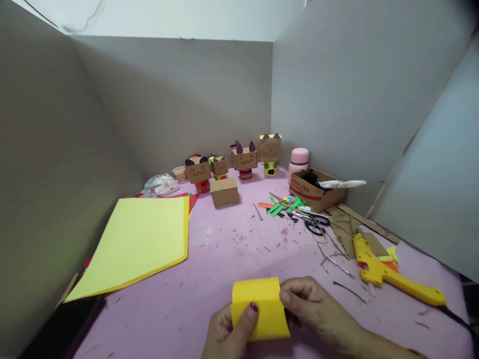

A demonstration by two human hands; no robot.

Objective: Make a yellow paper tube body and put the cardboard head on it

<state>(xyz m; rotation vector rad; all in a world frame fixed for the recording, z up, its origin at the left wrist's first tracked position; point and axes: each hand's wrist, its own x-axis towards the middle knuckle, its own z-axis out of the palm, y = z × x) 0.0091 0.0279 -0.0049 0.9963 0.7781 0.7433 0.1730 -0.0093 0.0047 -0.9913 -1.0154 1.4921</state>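
Observation:
A small yellow paper piece (pixel 262 304), curled or folded over, sits low in the middle above the pink table (pixel 209 279). My left hand (pixel 228 331) grips its lower left edge, thumb pressed on the front. My right hand (pixel 314 309) pinches its right edge with closed fingers. Both hands hold the same piece just above the tabletop.
A stack of yellow sheets (pixel 142 244) lies at left. Cardboard box figures (pixel 245 160) and a plain cardboard box (pixel 224 192) stand at the back. Scissors (pixel 312 222), paper scraps, an open carton (pixel 314 189) and a yellow glue gun (pixel 389 274) lie at right. Grey partition walls enclose the table.

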